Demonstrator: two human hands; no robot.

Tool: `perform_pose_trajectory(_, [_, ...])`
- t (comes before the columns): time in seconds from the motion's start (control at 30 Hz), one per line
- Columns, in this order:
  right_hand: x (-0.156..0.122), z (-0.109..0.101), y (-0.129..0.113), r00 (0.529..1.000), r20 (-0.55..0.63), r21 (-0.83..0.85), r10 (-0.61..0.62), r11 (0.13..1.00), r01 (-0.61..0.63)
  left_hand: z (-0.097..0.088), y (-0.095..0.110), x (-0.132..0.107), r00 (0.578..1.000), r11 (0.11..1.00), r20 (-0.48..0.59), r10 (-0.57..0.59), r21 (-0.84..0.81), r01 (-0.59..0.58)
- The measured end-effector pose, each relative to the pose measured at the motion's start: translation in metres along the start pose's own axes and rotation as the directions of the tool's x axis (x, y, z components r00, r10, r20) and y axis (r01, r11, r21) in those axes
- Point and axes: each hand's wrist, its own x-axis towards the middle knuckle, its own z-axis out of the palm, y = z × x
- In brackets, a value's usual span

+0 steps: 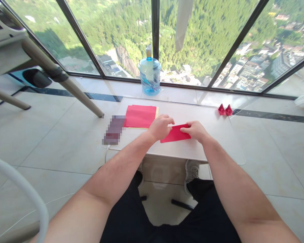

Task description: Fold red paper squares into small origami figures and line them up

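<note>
A folded sheet of red paper (176, 132) lies at a slant near the front edge of the low white table. My right hand (196, 131) grips its right end, thumb on top and the other fingers out of sight around the far edge. At the paper's upper left is my left hand (162, 126), with fingers bent and a gap between thumb and forefinger; the thumb tip is at the paper's edge. Behind that wrist a stack of red paper sheets (141, 115) rests on the table, a yellowish edge showing beneath it. Two small folded red paper shapes (225, 110) stand at the far right corner.
A blurred-out phone-like object (114, 130) with a white cable is left of the stack. Beyond the white table (192, 151), a blue water jug (150, 76) stands by the window. A metal-legged piece of furniture (78, 96) is at left, a white curved tube (27, 192) nearer.
</note>
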Motion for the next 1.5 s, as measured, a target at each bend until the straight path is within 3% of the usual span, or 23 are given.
perform_pose_trajectory(0.1, [0.004, 0.006, 0.006, 0.991, -0.090, -0.217, -0.099, 0.973, 0.078, 0.012, -0.003, -0.005, 0.982, 0.993, 0.166, 0.088, 0.062, -0.099])
perform_pose_trajectory(0.17, [0.003, 0.009, 0.007, 0.974, -0.140, -0.332, -0.177, 0.935, 0.122, 0.015, -0.004, -0.007, 0.974, 0.992, 0.207, 0.092, 0.071, -0.109])
perform_pose_trajectory(0.37, [-0.004, 0.018, 0.016, 0.866, -0.186, -0.439, -0.464, 0.828, 0.349, 0.013, -0.004, -0.007, 0.972, 0.991, 0.228, 0.057, 0.102, -0.082])
perform_pose_trajectory(0.6, [-0.011, 0.023, 0.027, 0.723, -0.096, -0.517, -0.684, 0.655, 0.551, 0.019, -0.005, -0.008, 0.974, 0.988, 0.205, 0.093, 0.105, -0.116])
perform_pose_trajectory(0.8, [-0.012, 0.019, 0.032, 0.687, -0.004, -0.559, -0.727, 0.571, 0.601, 0.018, -0.005, -0.008, 0.973, 0.983, 0.193, 0.125, 0.110, -0.148])
perform_pose_trajectory(1.2, [-0.020, 0.013, 0.029, 0.645, 0.089, -0.545, -0.759, 0.505, 0.670, 0.016, -0.002, -0.008, 0.977, 0.990, 0.194, 0.091, 0.084, -0.109])
perform_pose_trajectory(1.5, [-0.021, 0.011, 0.029, 0.656, 0.132, -0.544, -0.744, 0.499, 0.675, 0.017, -0.002, -0.008, 0.978, 0.989, 0.188, 0.092, 0.094, -0.112])
